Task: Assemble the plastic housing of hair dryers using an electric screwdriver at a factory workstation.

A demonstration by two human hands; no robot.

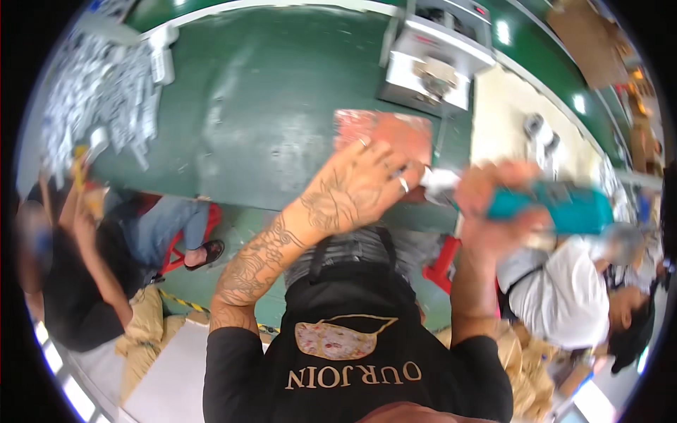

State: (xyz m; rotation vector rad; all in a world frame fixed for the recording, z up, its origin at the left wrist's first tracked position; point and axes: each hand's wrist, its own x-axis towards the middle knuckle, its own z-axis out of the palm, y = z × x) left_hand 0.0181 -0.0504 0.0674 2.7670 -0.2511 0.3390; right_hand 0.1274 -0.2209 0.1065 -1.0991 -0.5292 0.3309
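My left hand (360, 185), tattooed and with rings on its fingers, reaches over the table's near edge. Its fingers are bent, and the fingertips close on a small white part (441, 179). To the right, my right hand (497, 204) is wrapped round a teal, cylindrical handheld tool (557, 208), blurred by motion. The tool's front end points left at the white part; whether the two touch is too blurred to tell. Under and beyond my left fingers lies a reddish, worn pad (384, 129) on the green table.
A grey-and-white bench machine (434, 60) stands beyond the pad. Many light grey parts (99, 92) are heaped at the far left of the green tabletop (275, 92). White parts (541, 134) lie on a cream surface at right. Co-workers sit on both sides; a red stool (443, 264) is nearby.
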